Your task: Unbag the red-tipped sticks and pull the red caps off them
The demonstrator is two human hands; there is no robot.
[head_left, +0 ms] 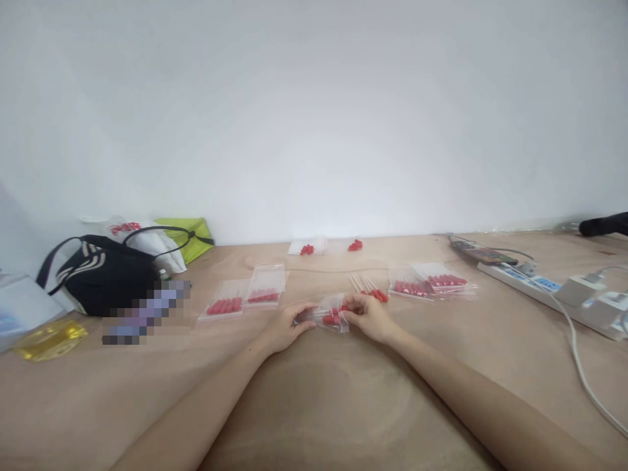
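Near the middle of the table, a small clear plastic bag (338,326) with red-tipped sticks (331,319) in it lies between my two hands. My left hand (286,326) pinches its left end between thumb and fingers. At the right end, my right hand (369,318) is closed on the bag beside the red tips; whether a stick is also in those fingers I cannot tell. Just behind my right hand lie several loose red-tipped sticks (377,294). Filled bags lie to the left (224,305) and to the right (411,288).
Small red pieces (307,250) lie on bags by the wall. A black bag (110,275), a green bag (193,242) and a yellow packet (52,340) sit left. To the right are a power strip (534,281) with chargers, a phone (483,253) and a white cable (575,347).
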